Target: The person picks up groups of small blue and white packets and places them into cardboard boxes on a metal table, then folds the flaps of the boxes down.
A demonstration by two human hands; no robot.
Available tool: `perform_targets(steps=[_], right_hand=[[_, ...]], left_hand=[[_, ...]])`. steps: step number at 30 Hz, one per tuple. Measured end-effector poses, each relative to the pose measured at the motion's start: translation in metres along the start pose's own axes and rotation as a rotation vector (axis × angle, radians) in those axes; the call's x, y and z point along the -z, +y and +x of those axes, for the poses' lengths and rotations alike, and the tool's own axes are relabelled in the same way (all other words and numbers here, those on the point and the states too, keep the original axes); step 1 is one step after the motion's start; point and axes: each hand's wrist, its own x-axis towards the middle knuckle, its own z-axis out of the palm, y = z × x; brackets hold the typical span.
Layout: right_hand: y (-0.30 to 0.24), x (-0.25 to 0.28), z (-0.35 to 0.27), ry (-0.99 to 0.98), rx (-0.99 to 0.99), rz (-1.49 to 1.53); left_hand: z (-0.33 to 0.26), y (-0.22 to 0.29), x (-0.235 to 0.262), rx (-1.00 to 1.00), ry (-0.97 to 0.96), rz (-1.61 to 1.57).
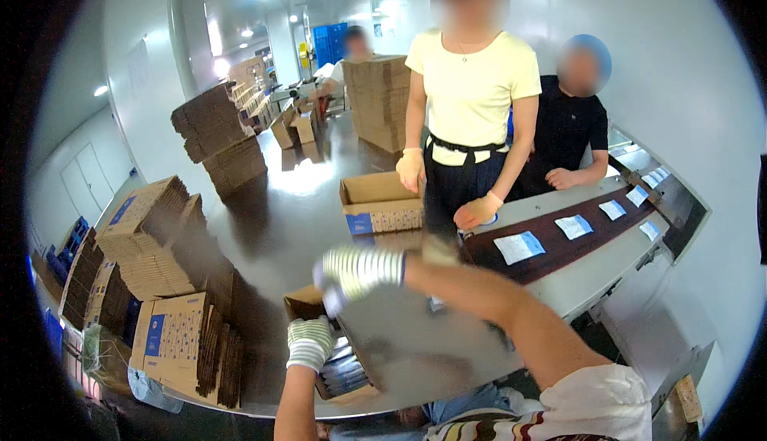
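A cardboard box (362,358) stands on the metal table close to me, with several silvery-blue packets (342,367) lined up inside. My left hand (310,343), in a white-and-green striped glove, is closed over the box's left wall; its fingertips are partly hidden. Above the box's far end is my right hand (359,272), gloved the same way. Motion smears its fingers, and a pale patch below them could be a packet or the fingertips. Across the table, a second open box (382,201) with a blue-printed side stands beside a person in a yellow top.
Stacks of flat cartons (172,345) line the table's left side, with more stacks (216,137) behind. To the right a dark conveyor belt (551,245) carries spaced white-and-blue packets (519,247). A co-worker in black (571,121) sits beyond it. Another tall carton stack (379,101) stands at the back.
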Motion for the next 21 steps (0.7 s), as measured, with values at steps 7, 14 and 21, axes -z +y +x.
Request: perform_targets(steps=[7,14,21], right_hand=[[0.089,0.196,0.001,0.623,-0.812,-0.295],[-0.037,0.042,-0.01,0.156,0.165,-0.083],[-0.094,-0.161,-0.064,0.337,0.27,-0.304]], left_hand=[[0.058,-0.013,-0.039,-0.208,-0.37,-0.166],[0.082,-0.085,-0.15,-0.127,-0.527,-0.406],[0.049,-0.039,-0.085,-0.298,-0.516,-0.187]])
